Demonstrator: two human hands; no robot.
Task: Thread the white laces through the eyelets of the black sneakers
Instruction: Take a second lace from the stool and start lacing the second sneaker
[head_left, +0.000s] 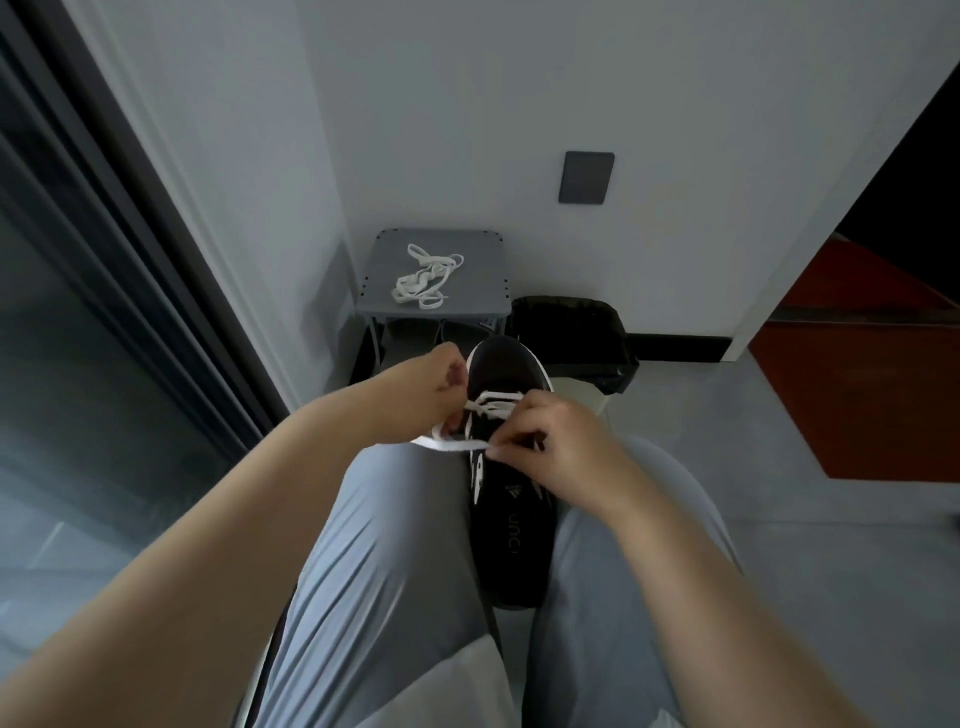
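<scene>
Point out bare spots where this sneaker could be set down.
Open grey floor lies right of the right knee, bordered by the red panel and the black bag. The stool top has a bare strip right of the spare lace. The lap is crowded: left hand and right hand pinch the lace on the sneaker.

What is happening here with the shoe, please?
A seated person is lacing a black sneaker that lies between the thighs, toe pointing away. The left hand holds the white lace beside the front eyelets. The right hand pinches a strand of it that runs across the left thigh. Only the rows nearest the toe are laced so far. A second white lace lies loose on a grey stool ahead.
</scene>
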